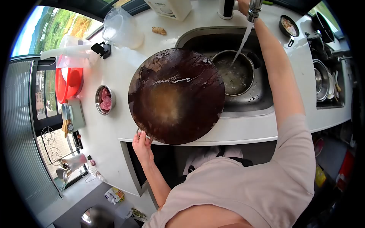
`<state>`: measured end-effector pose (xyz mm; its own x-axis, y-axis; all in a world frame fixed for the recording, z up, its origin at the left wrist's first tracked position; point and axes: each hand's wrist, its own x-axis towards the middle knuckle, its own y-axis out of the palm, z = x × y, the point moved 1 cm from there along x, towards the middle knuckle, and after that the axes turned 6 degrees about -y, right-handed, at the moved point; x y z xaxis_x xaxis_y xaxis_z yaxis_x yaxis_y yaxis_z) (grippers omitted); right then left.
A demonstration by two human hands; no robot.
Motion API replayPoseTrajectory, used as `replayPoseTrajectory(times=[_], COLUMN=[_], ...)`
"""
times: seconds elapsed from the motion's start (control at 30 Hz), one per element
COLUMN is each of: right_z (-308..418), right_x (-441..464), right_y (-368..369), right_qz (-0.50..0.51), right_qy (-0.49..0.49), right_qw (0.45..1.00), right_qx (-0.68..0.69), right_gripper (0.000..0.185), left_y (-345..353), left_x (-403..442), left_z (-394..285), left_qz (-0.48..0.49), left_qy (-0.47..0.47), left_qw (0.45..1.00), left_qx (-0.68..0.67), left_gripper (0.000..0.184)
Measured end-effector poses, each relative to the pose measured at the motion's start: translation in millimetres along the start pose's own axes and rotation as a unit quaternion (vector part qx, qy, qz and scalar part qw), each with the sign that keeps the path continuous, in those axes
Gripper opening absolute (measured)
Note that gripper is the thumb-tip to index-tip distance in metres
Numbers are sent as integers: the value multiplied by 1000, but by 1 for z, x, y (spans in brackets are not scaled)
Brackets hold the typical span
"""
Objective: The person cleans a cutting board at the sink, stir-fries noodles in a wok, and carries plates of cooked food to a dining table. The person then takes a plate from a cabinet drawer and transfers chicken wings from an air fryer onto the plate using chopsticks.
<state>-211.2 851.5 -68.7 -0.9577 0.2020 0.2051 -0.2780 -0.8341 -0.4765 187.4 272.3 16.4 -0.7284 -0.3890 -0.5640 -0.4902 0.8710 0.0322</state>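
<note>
Wok (176, 97): located at the centre of the view, over the counter (123, 81) and overlapping the left side of the sink (249, 113) as seen from above. Clock positions are read from the wok's centre, with 12 at the top of the view. The dark face carries glossy wet streaks and a tan patch near the middle. Whether the wok touches the counter cannot be determined.

At 7 o'clock, the left hand (143, 147) grips the wok's handle (137, 131), thumb and fingers closed around it.

Between 1 and 2 o'clock, the right hand (242, 6) is at the faucet (254, 13), partly hidden behind it and cut by the view's edge; its grip cannot be determined. The right arm extends across the sink.

Water (243, 41) runs from the faucet into the pot (249, 80), which sits in the sink between 2 and 3 o'clock and holds liquid.

Surrounding items: at 9 o'clock, a bowl (102, 89) containing red meat (106, 101), with a red basket (61, 85) farther out; between 10 and 11, a clear jug (121, 30); between 11 and 12, ginger (159, 30); at 2, a small pan (281, 27) with food inside.
</note>
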Motion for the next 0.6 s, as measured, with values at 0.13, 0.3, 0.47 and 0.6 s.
replayPoseTrajectory(times=[0.13,0.3,0.47,0.6], right_z=[11,19,121,217], right_x=[13,-25,-228,-323], right_y=[-6,6,56,126], right_qz=[45,5,75,145], right_qy=[140,247,35,-211], right_qw=[983,910,902,956], right_qx=[113,333,-424,-146], right_gripper=[41,46,50,54], left_y=[-3,-4,-2,-6], left_x=[5,7,8,9], left_z=[3,4,1,1], left_qz=[-8,-2,-12,-8], left_qy=[7,15,20,27], left_qw=[1000,1000,1000,999], left_qx=[-4,-16,-16,-17], left_gripper=[10,14,15,17])
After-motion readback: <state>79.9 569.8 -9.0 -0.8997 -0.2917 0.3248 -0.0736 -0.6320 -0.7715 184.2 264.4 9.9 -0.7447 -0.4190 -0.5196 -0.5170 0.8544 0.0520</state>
